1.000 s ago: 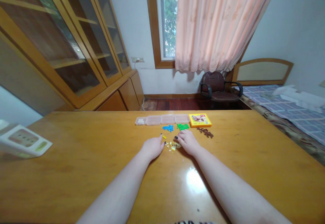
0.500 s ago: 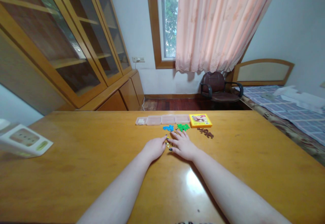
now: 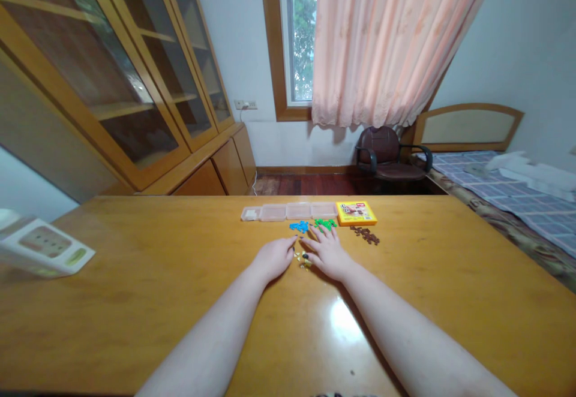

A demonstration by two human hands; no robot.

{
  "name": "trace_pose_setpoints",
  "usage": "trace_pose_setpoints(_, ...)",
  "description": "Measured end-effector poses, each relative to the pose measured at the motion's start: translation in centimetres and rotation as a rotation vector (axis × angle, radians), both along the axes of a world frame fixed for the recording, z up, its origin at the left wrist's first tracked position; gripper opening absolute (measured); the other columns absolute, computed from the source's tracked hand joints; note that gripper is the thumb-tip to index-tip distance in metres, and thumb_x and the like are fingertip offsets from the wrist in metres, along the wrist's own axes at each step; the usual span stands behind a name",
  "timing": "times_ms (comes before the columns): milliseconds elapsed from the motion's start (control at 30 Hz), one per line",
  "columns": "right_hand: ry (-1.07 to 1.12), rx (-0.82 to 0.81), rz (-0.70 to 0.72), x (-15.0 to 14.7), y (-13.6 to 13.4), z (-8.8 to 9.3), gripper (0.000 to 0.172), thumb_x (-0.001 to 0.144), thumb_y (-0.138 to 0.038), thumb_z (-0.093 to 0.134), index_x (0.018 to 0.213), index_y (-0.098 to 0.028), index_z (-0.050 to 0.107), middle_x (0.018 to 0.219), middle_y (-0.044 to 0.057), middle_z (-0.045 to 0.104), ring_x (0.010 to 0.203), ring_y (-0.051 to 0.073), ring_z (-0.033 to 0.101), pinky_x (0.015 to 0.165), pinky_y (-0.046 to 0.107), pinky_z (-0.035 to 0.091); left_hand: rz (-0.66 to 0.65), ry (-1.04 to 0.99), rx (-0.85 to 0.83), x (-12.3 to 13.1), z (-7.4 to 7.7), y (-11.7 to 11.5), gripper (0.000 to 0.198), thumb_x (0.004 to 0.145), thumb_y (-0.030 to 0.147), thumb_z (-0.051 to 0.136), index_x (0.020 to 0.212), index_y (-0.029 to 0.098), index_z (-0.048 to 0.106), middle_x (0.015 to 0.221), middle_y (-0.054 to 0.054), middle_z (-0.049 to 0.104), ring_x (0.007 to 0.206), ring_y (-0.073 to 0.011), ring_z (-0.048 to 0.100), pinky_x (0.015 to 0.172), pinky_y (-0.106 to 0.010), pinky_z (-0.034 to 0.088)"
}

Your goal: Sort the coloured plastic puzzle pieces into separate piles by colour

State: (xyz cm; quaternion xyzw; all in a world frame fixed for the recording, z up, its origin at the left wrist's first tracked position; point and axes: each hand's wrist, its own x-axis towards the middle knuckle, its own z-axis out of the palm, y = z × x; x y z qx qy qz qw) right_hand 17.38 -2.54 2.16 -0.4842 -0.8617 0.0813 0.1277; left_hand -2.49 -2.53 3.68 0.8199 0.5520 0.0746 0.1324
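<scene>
Small pale yellow pieces (image 3: 297, 257) lie loose on the table between my two hands. My left hand (image 3: 273, 259) rests at their left side, index finger and thumb pointing toward them and apart; its other fingers are partly hidden. On the right, my right hand (image 3: 329, 255) is spread palm down, its thumb touching or just over some of the pieces. Beyond the fingertips are a pile of blue pieces (image 3: 299, 226) and a pile of green pieces (image 3: 324, 224), the green one closest to my right fingers. Brown pieces (image 3: 365, 235) form a pile farther right.
Clear plastic trays (image 3: 273, 212) stand in a row behind the piles, beside a yellow box (image 3: 356, 213) with a printed picture. A white container (image 3: 49, 247) stands at the table's left. Past the wooden table (image 3: 180, 289) are a chair (image 3: 382, 151) and a bed (image 3: 481, 175).
My right thumb has shifted slightly up and away from me. More of the yellow pieces show, lying apart between the hands. The left hand has barely moved.
</scene>
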Motion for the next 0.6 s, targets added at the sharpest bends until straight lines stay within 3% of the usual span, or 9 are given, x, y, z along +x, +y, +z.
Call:
trace_pose_setpoints(133,-0.030,-0.047,0.000,0.0,0.2,-0.2,0.047,0.090,-0.054,0.036,0.133,-0.035,0.046,0.150,0.005,0.026,0.137,0.033,0.015,0.108,0.056,0.004,-0.032,-0.012,-0.012,-0.1,0.4,-0.1,0.038,0.088,0.022,0.037,0.118,0.025,0.060,0.114,-0.005,0.065,0.102,-0.0187,0.060,0.089,-0.028,0.044)
trace_pose_setpoints(367,0.143,0.021,-0.188,0.9,0.8,0.0,0.038,0.094,-0.040,0.035,0.104,-0.028,0.069,0.132,0.003,0.053,0.130,0.027,0.031,0.109,0.052,0.011,-0.208,0.028,-0.031,0.2,0.9,-0.8,0.041,0.085,0.022,0.039,0.121,0.030,0.059,0.112,-0.002,0.067,0.099,-0.0200,0.061,0.087,-0.030,0.045)
trace_pose_setpoints(467,0.213,0.011,-0.177,1.1,0.9,0.1,0.037,0.095,-0.037,0.034,0.108,-0.027,0.067,0.128,0.003,0.057,0.128,0.024,0.036,0.109,0.049,0.015,-0.220,0.057,-0.021,0.2,1.0,-1.0,0.043,0.085,0.023,0.039,0.122,0.032,0.058,0.108,-0.003,0.068,0.095,-0.0207,0.062,0.084,-0.030,0.046)
trace_pose_setpoints(600,0.199,-0.030,-0.112,1.0,0.9,0.1,0.036,0.095,-0.038,0.035,0.116,-0.030,0.062,0.131,-0.001,0.055,0.131,0.024,0.033,0.108,0.051,0.013,-0.205,0.116,-0.030,0.0,1.4,-0.9,0.041,0.083,0.023,0.040,0.117,0.032,0.062,0.103,-0.004,0.069,0.090,-0.0215,0.062,0.081,-0.031,0.047)
